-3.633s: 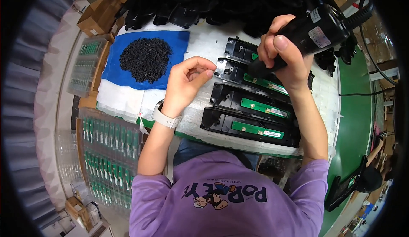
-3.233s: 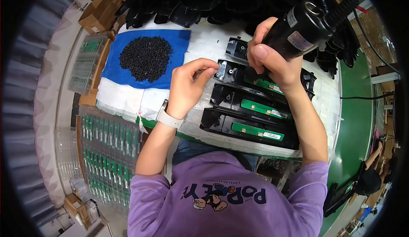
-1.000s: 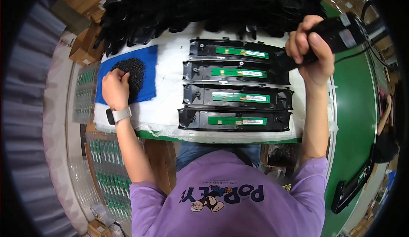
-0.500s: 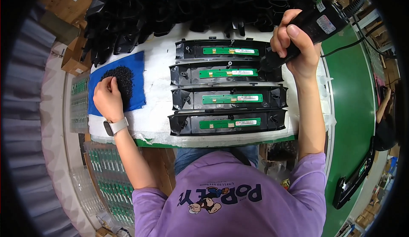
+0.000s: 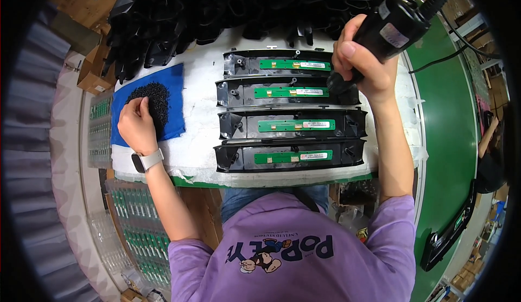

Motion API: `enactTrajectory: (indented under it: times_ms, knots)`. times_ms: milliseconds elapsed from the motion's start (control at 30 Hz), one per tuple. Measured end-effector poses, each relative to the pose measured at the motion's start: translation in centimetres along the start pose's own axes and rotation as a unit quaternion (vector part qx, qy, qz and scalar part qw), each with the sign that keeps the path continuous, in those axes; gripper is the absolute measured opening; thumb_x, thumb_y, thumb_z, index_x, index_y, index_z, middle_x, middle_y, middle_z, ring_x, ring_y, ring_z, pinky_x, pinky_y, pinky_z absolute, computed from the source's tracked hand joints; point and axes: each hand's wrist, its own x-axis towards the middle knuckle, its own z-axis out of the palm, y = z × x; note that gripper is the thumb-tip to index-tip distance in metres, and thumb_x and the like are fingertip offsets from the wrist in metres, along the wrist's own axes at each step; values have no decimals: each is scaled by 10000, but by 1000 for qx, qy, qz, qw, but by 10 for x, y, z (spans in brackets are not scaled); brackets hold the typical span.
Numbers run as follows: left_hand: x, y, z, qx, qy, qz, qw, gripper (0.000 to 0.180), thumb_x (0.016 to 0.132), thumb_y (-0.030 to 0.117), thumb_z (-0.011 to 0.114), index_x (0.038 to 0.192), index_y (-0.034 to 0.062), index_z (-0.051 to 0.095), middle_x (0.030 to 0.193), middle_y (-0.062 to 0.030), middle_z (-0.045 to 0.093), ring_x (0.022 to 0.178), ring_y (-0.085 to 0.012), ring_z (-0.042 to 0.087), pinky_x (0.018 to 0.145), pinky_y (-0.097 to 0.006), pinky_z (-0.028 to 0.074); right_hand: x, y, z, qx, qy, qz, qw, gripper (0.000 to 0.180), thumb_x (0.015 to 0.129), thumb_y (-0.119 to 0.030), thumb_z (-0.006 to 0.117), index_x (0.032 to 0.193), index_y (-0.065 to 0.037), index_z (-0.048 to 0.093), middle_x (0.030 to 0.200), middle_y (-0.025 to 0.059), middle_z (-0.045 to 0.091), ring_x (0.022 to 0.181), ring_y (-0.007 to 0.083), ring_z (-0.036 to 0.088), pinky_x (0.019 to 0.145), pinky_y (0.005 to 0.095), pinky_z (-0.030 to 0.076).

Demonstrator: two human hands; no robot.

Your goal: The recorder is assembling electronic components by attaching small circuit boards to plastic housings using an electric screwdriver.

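A corded black electric screwdriver is gripped in my right hand, fingers wrapped round its body. It tilts down to the left, its nose over the right end of the green circuit board in the second black plastic housing from the back. Whether the bit touches anything is hidden. My left hand is at the near edge of a pile of tiny black screws on a blue cloth, thumb and fingers pinched together. What they hold, if anything, is too small to make out.
Three more black housings, one behind and two in front, lie in the same column, each with a green board. Black plastic parts are heaped at the back. Trays of green boards stand lower left. A cable hangs right.
My right hand has moved slightly left with the screwdriver, bringing its nose closer to the second housing's board. My left hand stays by the screws with barely any movement.
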Motion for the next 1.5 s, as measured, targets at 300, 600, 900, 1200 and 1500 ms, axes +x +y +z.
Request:
enactTrajectory:
  times_ms: [300, 600, 900, 1200, 1500]
  knots:
    - [-1, 19, -5, -105, -7, 5, 994, 120, 815, 132, 691, 832, 13, 688, 740, -88, 643, 610, -178, 594, 573, -275, 465, 4, 0, 4, 13, 23, -11, 1000, 236, 766, -173, 634, 858, -5, 497, 518, 40, 446, 398, 115, 426, 401, 236, 334]
    - [-19, 103, -16, -469, -284, 9, 836, 76, 809, 45, 664, 860, -4, 690, 778, -38, 639, 673, -78, 539, 629, -203, 425, 0, -4, 8, -25, 7, -15, 1000, 241, 765, -166, 643, 848, 5, 494, 529, 43, 458, 406, 117, 439, 384, 230, 325]
    - [-41, 166, -17, -550, -417, -10, 724, 66, 824, 34, 660, 844, -25, 683, 804, -32, 629, 752, -85, 575, 689, -213, 455, -1, -21, -18, 282, -75, -124, 948, 357, 891, -325, 502, 1081, -24, 499, 653, -2, 446, 480, 105, 432, 570, 294, 404]
    - [-39, 182, -24, -573, -493, -4, 655, 128, 821, 35, 680, 919, -45, 694, 835, -101, 694, 764, -122, 646, 712, -231, 514, -14, -25, -7, 428, -65, -136, 891, 411, 925, -403, 430, 1128, -58, 528, 668, -3, 474, 499, 119, 444, 608, 325, 418]
    - [-41, 181, -25, -549, -463, 42, 695, 120, 768, 10, 723, 867, -49, 690, 819, -94, 692, 730, -115, 632, 693, -223, 508, -21, -30, 5, 387, -38, -89, 917, 371, 888, -345, 514, 1082, -30, 486, 666, -14, 450, 510, 101, 428, 610, 296, 389]
